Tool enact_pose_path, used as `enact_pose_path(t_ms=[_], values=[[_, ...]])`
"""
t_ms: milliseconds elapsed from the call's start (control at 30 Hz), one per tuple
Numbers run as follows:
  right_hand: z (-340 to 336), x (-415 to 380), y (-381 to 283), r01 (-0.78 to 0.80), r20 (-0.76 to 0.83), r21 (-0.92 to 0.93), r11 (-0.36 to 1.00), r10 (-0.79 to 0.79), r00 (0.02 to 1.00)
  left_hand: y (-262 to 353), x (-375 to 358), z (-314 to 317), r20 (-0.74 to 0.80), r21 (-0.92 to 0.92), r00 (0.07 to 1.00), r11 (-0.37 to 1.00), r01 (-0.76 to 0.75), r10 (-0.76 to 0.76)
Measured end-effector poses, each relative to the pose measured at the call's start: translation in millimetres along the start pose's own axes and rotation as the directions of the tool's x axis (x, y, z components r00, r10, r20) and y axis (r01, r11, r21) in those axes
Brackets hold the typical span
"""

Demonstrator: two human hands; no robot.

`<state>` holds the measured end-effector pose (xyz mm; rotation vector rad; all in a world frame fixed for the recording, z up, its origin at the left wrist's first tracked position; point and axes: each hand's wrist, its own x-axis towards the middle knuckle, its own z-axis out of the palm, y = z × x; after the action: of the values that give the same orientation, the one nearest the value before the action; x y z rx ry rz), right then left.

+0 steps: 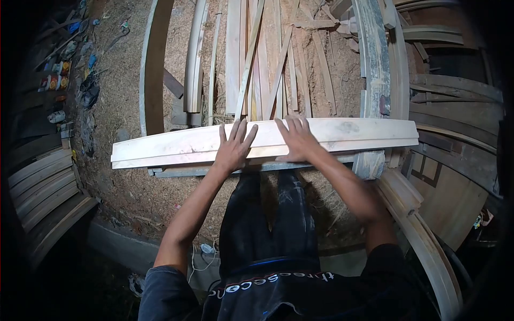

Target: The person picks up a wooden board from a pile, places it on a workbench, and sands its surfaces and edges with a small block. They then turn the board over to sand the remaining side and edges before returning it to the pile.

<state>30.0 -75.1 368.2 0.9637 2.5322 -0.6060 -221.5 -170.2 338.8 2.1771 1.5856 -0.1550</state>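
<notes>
A long, pale wooden board (182,145) with a stepped edge lies crosswise in front of me. It rests over a wooden support frame (372,59), whose front rail partly shows beneath it. My left hand (234,147) lies on the board left of its middle, fingers spread toward the far edge. Right of the middle, my right hand (297,140) presses on the same board with fingers apart and the thumb near the closer edge. Neither hand is wrapped around the board.
Several thin wood strips (262,64) lie beyond the board on sawdust-covered ground (118,69). Curved timber pieces are stacked at the left (43,187) and right (455,91). A long wooden beam (428,251) runs close by my right side. Near my left leg lies a white cable (201,267).
</notes>
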Motion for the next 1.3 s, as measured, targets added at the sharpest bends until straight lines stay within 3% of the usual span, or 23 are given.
enact_pose_path(t_ms=[67,167,267,567,733,867,933,967,1133,1300], values=[[16,-10,-9,-0.008,-0.065,-0.018,1.000,0.007,0.998,1,-6,0,0.007,-0.054,1.000,0.999,0.006,-0.006],[38,-15,-12,-0.010,-0.238,0.001,1.000,0.010,0.971,-7,-11,19,-0.113,-0.029,0.992,0.997,-0.068,0.064],[51,-16,-11,-0.021,-0.293,-0.019,1.000,0.015,0.956,-9,-12,35,-0.198,-0.035,0.976,0.995,-0.098,0.089],[44,11,-1,-0.020,-0.453,0.033,0.999,0.033,0.891,-35,22,12,-0.182,-0.003,0.978,0.995,-0.101,0.099],[33,27,7,-0.054,-0.430,0.017,0.998,0.056,0.901,-50,48,0,-0.283,0.091,0.948,0.989,-0.121,0.142],[35,25,9,-0.079,-0.417,-0.010,0.997,0.068,0.906,-47,52,-4,-0.214,0.149,0.968,0.984,-0.103,0.133],[37,29,14,-0.070,-0.425,-0.020,0.997,0.055,0.903,-37,54,-14,-0.080,0.079,0.997,0.997,0.006,0.000],[39,28,18,-0.064,-0.447,0.015,0.998,0.064,0.892,-43,57,0,-0.200,0.067,0.979,0.998,-0.019,0.032],[41,12,39,-0.169,-0.512,0.026,0.985,0.159,0.844,-45,56,-5,-0.145,0.055,0.989,0.998,-0.017,0.025],[40,21,52,-0.067,-0.548,0.033,0.997,0.074,0.833,-49,58,-1,-0.174,0.111,0.983,0.993,-0.033,0.052]])
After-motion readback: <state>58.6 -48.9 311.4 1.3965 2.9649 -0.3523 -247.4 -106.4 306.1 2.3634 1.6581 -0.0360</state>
